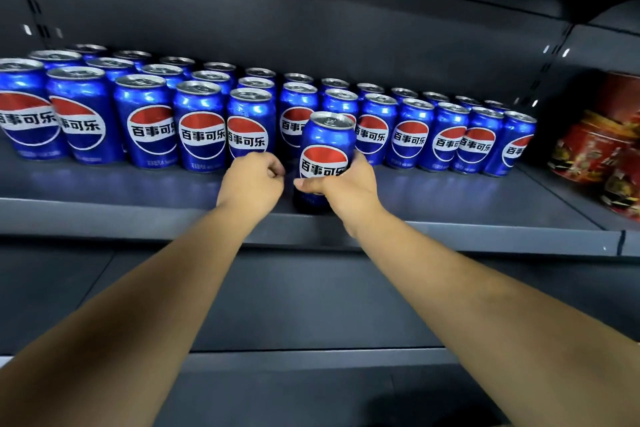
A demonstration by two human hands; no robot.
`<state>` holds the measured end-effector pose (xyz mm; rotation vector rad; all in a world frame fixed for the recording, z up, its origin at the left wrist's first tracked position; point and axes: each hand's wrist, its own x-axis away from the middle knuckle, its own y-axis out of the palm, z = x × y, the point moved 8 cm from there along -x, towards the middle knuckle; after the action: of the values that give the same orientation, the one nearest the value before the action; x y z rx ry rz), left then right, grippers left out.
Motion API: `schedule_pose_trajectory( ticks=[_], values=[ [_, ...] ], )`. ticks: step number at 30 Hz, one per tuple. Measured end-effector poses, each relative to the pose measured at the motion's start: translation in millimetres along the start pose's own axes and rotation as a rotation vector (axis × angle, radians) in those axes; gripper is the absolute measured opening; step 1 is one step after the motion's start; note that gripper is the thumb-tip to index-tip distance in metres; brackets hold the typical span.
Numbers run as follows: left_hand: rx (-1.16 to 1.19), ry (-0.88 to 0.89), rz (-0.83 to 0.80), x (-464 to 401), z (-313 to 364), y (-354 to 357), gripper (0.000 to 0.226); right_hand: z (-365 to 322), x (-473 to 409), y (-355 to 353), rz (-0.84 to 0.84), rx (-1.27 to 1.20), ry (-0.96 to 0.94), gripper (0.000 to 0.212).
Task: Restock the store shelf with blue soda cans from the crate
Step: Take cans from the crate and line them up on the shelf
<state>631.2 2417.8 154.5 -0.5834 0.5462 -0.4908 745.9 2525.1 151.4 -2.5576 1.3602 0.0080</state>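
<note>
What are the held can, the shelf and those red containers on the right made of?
Held can: looks like aluminium, glossy blue printed wall, bare silver top with pull tab. Shelf: likely painted sheet metal, dark grey satin; it faintly mirrors the cans. Red containers: shiny printed surface, possibly tin; too blurred to tell.

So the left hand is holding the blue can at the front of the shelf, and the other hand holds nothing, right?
Not quite. The head view shows the right hand holding the blue can at the front of the shelf. The left hand, curled beside it, is the one that holds nothing.
</note>
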Motion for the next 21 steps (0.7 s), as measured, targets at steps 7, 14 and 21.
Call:
schedule_pose_trajectory(
  ticks=[7,14,21],
  values=[
    [-0.207,-0.003,0.021,0.6,2.0,3.8,0.023,-0.8,-6.0,4.9,-0.036,0.035,-0.046,0.070],
    [-0.234,-0.020,0.018,5.9,4.8,4.0,0.021,4.1,-2.1,14.2,-0.137,0.036,-0.026,0.118],
    [-0.259,-0.031,0.028,6.7,5.1,3.4,0.022,7.0,-0.9,0.2,-0.079,0.059,-0.009,0.080]
  ],
)
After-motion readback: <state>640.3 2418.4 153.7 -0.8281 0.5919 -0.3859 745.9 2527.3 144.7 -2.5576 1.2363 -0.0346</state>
